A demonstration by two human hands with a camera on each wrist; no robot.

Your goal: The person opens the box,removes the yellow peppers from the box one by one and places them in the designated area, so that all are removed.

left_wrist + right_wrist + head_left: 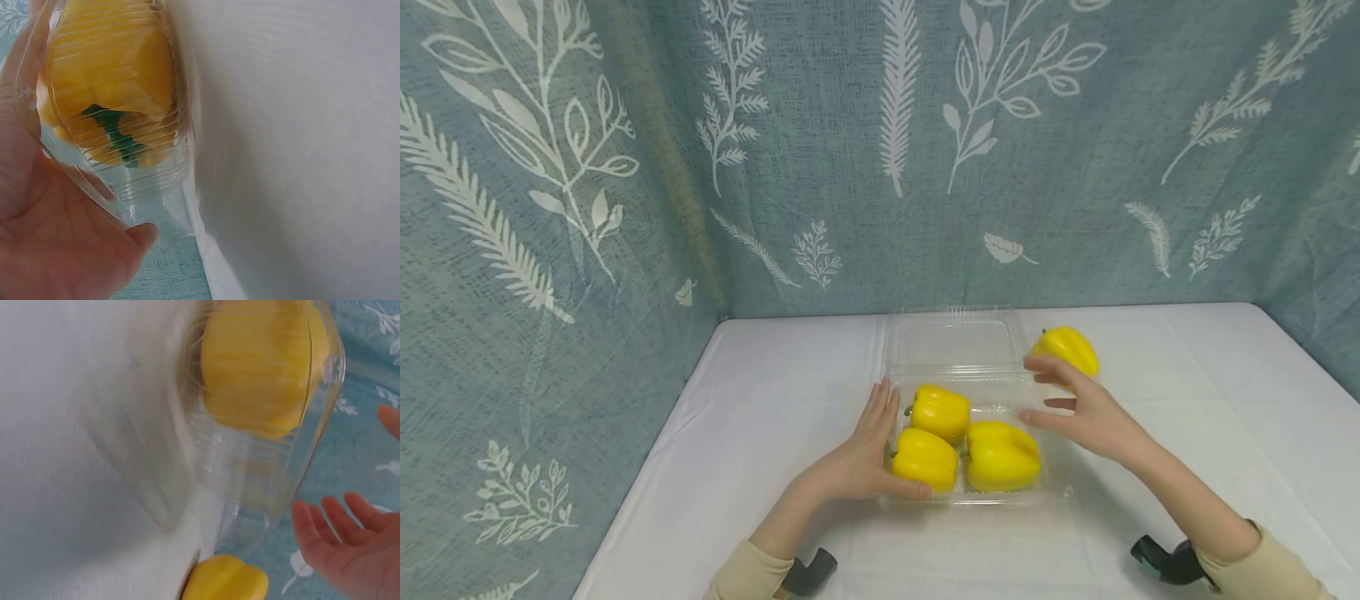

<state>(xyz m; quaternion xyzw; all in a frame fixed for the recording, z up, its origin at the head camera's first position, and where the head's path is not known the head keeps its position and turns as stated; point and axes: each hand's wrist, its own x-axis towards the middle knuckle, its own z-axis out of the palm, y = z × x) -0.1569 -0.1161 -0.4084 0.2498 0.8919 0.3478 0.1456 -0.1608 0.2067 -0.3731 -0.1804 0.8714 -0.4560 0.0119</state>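
Note:
A clear plastic clamshell container [977, 500] lies with its lid [955, 343] folded back on the table. Inside its base are three yellow bell peppers: one at the back left [942, 412], one at the front left [924, 458] and one at the front right [1003, 457]. My left hand [868, 458] rests along the container's left side, fingers straight, thumb by the front corner. My right hand [1086, 410] hovers over the right side with fingers spread, holding nothing. Just beyond it, another yellow bell pepper [1070, 348] sits on the table, partly hidden by the fingers.
A white cloth covers the table [1210, 392]. Blue-green curtains [850, 167] with white leaf prints hang behind it and at both sides. Black wrist-worn devices [1171, 560] show near the sleeves at the front.

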